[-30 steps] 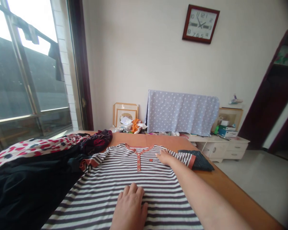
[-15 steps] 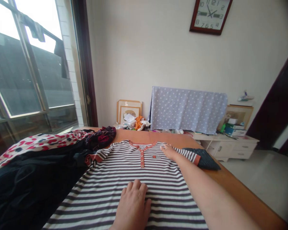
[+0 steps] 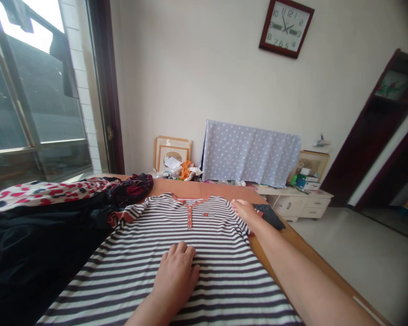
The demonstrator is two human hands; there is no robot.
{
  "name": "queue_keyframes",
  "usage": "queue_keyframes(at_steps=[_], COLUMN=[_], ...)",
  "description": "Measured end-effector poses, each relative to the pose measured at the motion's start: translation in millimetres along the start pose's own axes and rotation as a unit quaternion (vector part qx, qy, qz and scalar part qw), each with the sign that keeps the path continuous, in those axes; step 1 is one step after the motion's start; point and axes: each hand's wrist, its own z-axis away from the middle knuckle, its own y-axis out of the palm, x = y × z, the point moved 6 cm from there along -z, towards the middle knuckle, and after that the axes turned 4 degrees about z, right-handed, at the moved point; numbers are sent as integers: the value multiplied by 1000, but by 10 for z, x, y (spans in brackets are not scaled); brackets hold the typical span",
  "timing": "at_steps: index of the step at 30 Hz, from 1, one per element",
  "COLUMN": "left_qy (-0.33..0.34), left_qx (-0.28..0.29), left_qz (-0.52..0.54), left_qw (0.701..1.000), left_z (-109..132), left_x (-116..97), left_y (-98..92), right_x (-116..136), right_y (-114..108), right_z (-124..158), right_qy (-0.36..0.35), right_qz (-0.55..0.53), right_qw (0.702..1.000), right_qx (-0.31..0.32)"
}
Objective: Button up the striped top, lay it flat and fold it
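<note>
A striped white and dark brown shirt (image 3: 190, 253) lies spread flat on an orange-brown table top (image 3: 204, 190), with an orange collar and button placket. My left hand (image 3: 175, 276) rests flat on the shirt's middle, holding nothing. My right hand (image 3: 246, 212) presses on the shirt's far right shoulder, and its fingers show no clear grip. The right sleeve is no longer spread out; only a bit of its orange cuff (image 3: 252, 231) shows by my right forearm. A dark folded cloth (image 3: 269, 215) lies just beyond my right hand.
A heap of black, red-patterned and spotted clothing (image 3: 44, 226) fills the table's left side and touches the shirt. The table's right edge (image 3: 313, 258) drops to a tiled floor. Beyond stand a white drawer cabinet (image 3: 295, 206), a polka-dot cloth (image 3: 250, 154) and picture frames (image 3: 172, 154).
The shirt's right sleeve no longer lies stretched out to the right, and less of the dark cloth shows. My left hand has shifted slightly left, and the whole view has tilted.
</note>
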Motion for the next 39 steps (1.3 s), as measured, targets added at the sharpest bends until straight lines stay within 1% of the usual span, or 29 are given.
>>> queue_keyframes(at_steps=[3,5,7,12,14,16,19,21,23,25,27,29,31,32,35,36,38,39], left_qy=[8,12,13,22,26,28,32,34,36,38,42,46,47,46,45,45,45,45], left_qx=[-4,-4,0,5,5,6,6,4,2,1,-3,-9,-13,-14,-15,-14,-14,-13], left_qz=[-2,-5,-9,-26,-34,-41,-48,-52,-54,-54,-52,-50,-49,-49,-48,-47,-47,-47], left_qw=[1000,1000,1000,999,999,999,998,998,998,998,998,998,998,998,998,998,998,998], left_z=[5,5,3,-3,-5,-7,-10,-12,-12,-11,-9,-6,-5,-5,-9,-11,-14,-16], left_x=[-3,-7,-12,-35,-45,-51,-56,-56,-51,-44,-38,-31,-26,-24,-26,-28,-30,-29], left_y=[-11,-17,-22,-35,-37,-35,-31,-31,-31,-28,-24,-19,-13,-10,-8,-9,-14,-15], right_x=[14,3,-47,-296,-401,-482,-521,-469,-332,-140,22,112,118,90,-75,-129,-253,-293], right_y=[-33,-134,-287,-683,-791,-848,-822,-752,-666,-566,-457,-382,-372,-388,-455,-481,-510,-500], right_z=[303,515,740,1369,1618,1841,2107,2248,2376,2502,2611,2663,2620,2557,2241,2113,1863,1747], right_qy=[14,26,49,112,118,113,95,78,41,-15,-62,-91,-95,-85,-21,0,63,81], right_qz=[-20,-24,-16,34,54,82,143,202,271,333,375,386,366,347,264,231,173,163], right_qw=[999,999,999,993,991,990,985,976,962,943,925,918,926,934,964,973,983,983], right_qx=[22,25,16,5,6,6,19,24,10,-12,-14,-4,3,6,15,5,-17,-22])
